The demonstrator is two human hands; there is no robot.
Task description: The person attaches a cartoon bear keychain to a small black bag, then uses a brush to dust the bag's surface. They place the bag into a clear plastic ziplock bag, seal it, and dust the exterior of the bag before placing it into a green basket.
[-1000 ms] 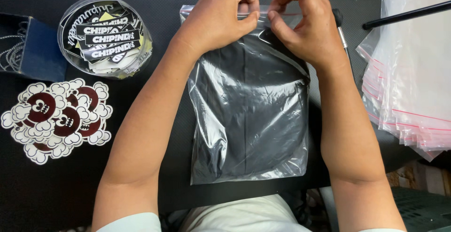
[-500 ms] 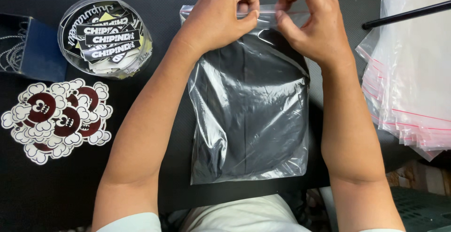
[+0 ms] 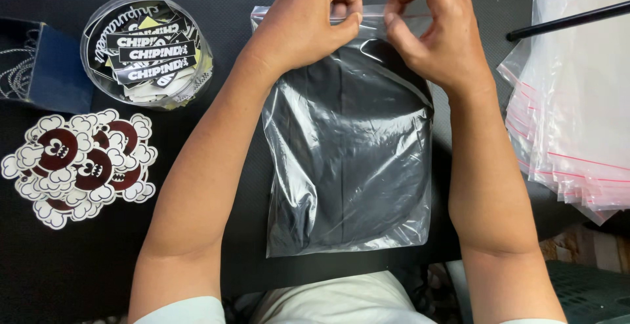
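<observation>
A clear zip bag (image 3: pixel 348 160) with a folded black garment inside lies flat on the black table (image 3: pixel 85 265) in front of me. My left hand (image 3: pixel 308 22) pinches the bag's top seal strip near its middle, fingers closed on it. My right hand (image 3: pixel 433 29) sits just to the right at the same top edge, thumb and forefinger pressed on the strip, the other fingers curled above it.
A round clear tub (image 3: pixel 147 48) of black and white stickers stands at the upper left. Beside it is a dark blue box (image 3: pixel 49 68) with a cord. Cloud-shaped stickers (image 3: pixel 82 166) lie at the left. A stack of empty zip bags (image 3: pixel 577 114) and a black rod (image 3: pixel 567 19) are at the right.
My right hand has slid a little to the right along the bag's top edge. The left hand and the bag stay where they were.
</observation>
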